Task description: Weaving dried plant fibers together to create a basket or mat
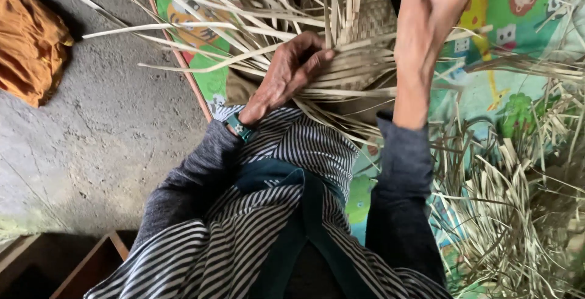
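- Woven strip mat [359, 73] is lying across the person's lap, partly finished, with long pale loose strips [201, 28] fanning out from its edge over the concrete floor [103, 122] and the colourful play mat [524, 43].
- Left hand [286, 77] is pressing down on the woven part, fingers curled over the flat strips, its grip nearly closed and pinning several of them in place; a green watch [241, 128] is sitting on that wrist.
- Right hand [426, 13] is lifting above the weave at the top of the view; its fingertips are cut off by the frame edge, so I cannot tell how far that grip is closed or whether it is pinching a strip.
- Judging by their look, the strips are handling as light, thin and springy: stiff along their length, bending easily across the flat face, likely to crease or split if folded sharply, and a little slick.
- Best hold seems to be close to the woven edge, flat between thumb and fingers, since the free ends are whipping about.
- A heap of spare strips [512, 214] is lying to the right, and an orange cloth [30, 43] is resting on the floor to the left.
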